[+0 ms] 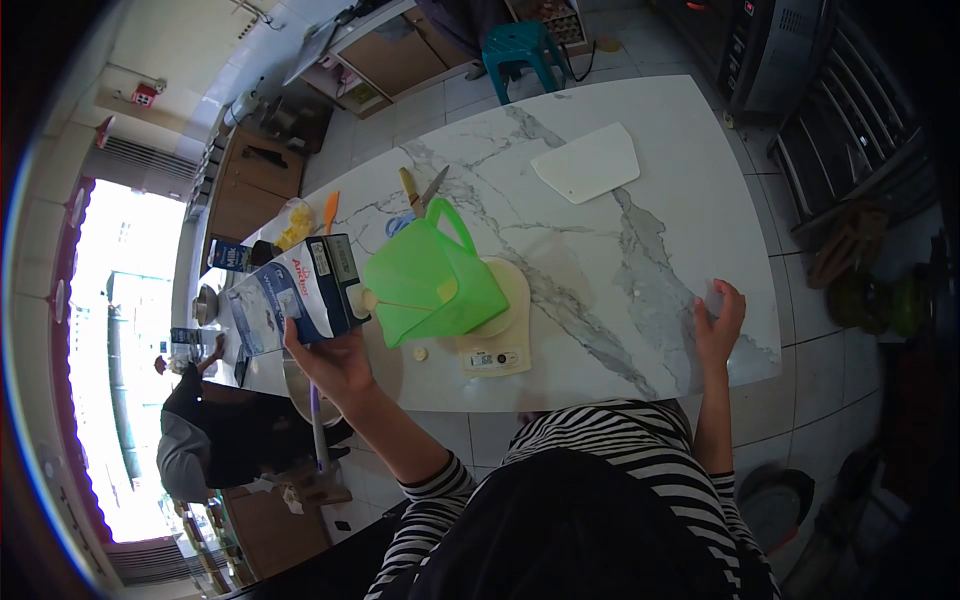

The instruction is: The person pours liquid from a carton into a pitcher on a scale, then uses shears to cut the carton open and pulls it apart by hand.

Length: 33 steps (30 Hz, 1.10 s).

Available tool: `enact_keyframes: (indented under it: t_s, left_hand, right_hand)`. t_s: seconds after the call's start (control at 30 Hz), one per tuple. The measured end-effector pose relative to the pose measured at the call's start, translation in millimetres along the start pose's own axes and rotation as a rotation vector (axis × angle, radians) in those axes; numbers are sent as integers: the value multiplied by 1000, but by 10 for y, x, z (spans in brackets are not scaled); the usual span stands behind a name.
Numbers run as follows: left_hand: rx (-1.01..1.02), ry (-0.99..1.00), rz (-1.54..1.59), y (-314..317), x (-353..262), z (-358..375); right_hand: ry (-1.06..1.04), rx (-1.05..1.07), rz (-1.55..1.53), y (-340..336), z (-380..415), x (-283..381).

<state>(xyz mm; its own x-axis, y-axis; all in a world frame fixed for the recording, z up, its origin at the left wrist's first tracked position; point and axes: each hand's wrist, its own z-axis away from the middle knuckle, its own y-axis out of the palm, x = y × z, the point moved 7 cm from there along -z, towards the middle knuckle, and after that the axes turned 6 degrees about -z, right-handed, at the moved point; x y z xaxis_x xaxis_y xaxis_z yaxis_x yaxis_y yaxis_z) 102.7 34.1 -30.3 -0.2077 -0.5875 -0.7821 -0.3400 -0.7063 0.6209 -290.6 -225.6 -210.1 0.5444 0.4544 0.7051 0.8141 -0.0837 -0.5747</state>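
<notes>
the left hand [335, 362] has its fingers clenched around a blue and white carton [295, 295], tipped so its long axis runs left to right with the spout end toward the green jug [432, 285]. the jug stands on a scale [497, 357] on the marble surface [620, 230], just right of the carton and nearly touching its spout. the right hand [720, 325] rests released at the surface's near right edge, well apart. a white scraper [586, 162] lies far off.
</notes>
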Motion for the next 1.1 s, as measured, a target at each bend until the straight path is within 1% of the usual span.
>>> enact_keyframes:
  t_s: [0.13,0.2,0.33,0.43,0.5,0.63,0.73,0.8,0.93,1.0,1.1]
  left_hand:
    - [-21,-48,71,-5,47,-5]
    - [-24,-114,130,-44,90,-23]
    - [-31,-129,167,-50,112,-27]
    - [-4,-135,141,-62,102,-31]
    - [64,-162,191,-23,101,-21]
    - [77,-162,203,17,104,-12]
    - [51,-158,226,27,121,-12]
    - [-24,-130,136,21,112,4]
    - [-1,-119,116,11,111,-27]
    - [-53,-51,58,35,76,-10]
    - [-62,5,16,61,38,7]
  right_hand:
    - [-2,-3,-2,0,3,-6]
    - [2,-2,-1,2,3,-11]
    - [6,-1,-11,2,1,-1]
    - [8,0,-5,0,-1,4]
    - [11,4,-5,1,-1,-1]
    - [3,2,-4,2,4,-3]
    - [-1,-2,-10,-3,3,0]
    - [-5,-2,-7,-6,2,3]
    - [-5,2,6,-4,-2,3]
    - [-3,4,3,-6,-6,7]
    - [5,3,-4,-11,-6,23]
